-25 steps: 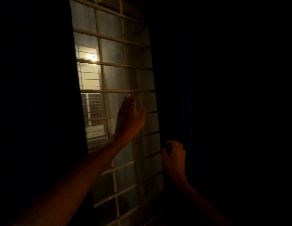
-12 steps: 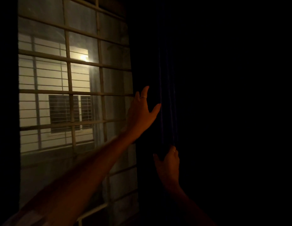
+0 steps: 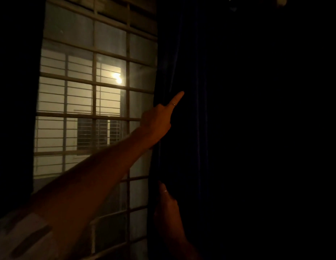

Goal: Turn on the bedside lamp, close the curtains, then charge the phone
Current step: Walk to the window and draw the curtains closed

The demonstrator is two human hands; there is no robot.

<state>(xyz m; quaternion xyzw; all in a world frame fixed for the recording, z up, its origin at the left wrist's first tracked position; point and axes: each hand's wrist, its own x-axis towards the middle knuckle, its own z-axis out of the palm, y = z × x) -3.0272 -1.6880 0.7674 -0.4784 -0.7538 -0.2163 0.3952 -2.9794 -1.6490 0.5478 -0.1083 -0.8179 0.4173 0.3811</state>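
At the window's right edge, the soft, light curtain is being gripped by both hands: left hand, right hand.

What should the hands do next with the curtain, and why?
Probably pull the right curtain leftward across the window. Both hands are at its edge, the left hand higher and the right hand lower, fingers tucked into the fabric, and the barred glass is uncovered, so the curtains aren't closed yet.
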